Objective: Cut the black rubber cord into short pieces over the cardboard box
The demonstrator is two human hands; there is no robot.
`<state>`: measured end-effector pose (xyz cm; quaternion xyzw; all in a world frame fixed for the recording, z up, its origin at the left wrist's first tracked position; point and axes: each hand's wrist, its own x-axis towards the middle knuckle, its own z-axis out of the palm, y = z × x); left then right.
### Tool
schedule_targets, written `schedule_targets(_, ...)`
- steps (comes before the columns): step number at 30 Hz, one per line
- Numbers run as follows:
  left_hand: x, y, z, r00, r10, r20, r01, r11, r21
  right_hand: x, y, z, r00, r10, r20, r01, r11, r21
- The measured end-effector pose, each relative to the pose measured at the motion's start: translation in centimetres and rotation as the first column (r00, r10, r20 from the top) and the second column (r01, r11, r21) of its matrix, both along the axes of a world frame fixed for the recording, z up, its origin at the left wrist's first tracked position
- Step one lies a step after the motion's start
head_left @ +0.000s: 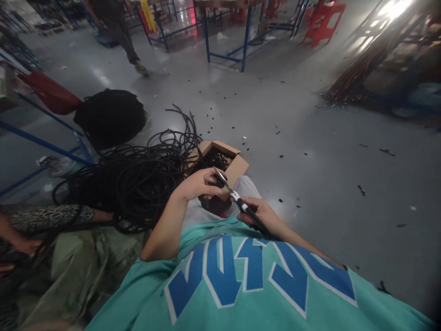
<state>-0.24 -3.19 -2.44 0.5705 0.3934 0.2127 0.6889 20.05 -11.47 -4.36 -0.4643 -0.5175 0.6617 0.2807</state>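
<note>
My right hand (259,213) is wrapped round the dark handles of a cutting tool (245,207) with white parts near its pivot. The tool's metal blades point up and left, reaching my left hand (203,184). My left hand has its fingers curled round a small black piece (217,180) beside the blades. Just beyond both hands sits an open cardboard box (236,170) with many small black pieces inside. Left of the box lies a large tangled heap of black cord (138,179) on the floor.
A round black bundle (110,118) lies behind the cord. Blue metal frames (44,145) stand at the left. A person's arm (20,241) and patterned leg show at lower left; another person (119,32) stands farther back. Small black scraps dot the floor. A table (227,3) and red stools (324,23) stand ahead.
</note>
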Motion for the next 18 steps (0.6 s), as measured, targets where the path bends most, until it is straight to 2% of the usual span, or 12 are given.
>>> schedule_targets(4, -0.1, 0.8, -0.6, 0.997, 0.031, -0.064, -0.028, 0.999, 0.040, 0.1, 0.2, -0.4, 0.984, -0.166, 0.061, 0.166, 0.986, 0.013)
schedule_targets(7, -0.2, 2.2, -1.8, 0.986, 0.161, -0.050, -0.158, 0.986, 0.050, 0.5, 0.3, -0.5, 0.977, -0.205, 0.060, 0.205, 0.979, -0.002)
schedule_targets(11, 0.1, 6.7, -4.1, 0.904, 0.428, -0.026, -0.421, 0.897, 0.134, 0.7, 0.3, -0.8, 0.978, -0.202, 0.052, 0.204, 0.979, -0.022)
schedule_targets(14, 0.6, 10.6, -5.6, 0.822, 0.566, -0.064, -0.545, 0.813, 0.205, 0.6, 0.2, -1.2, 0.976, -0.214, 0.037, 0.215, 0.976, -0.025)
schedule_targets(16, 0.7, 12.5, -6.1, 0.782, 0.619, -0.078, -0.595, 0.778, 0.204, 0.6, 0.1, -1.4, 0.973, -0.231, 0.029, 0.231, 0.973, -0.017)
schedule_targets(18, 0.6, 13.4, -6.5, 0.776, 0.627, -0.067, -0.608, 0.771, 0.189, 0.7, 0.1, -1.6, 0.970, -0.241, 0.033, 0.242, 0.970, -0.014)
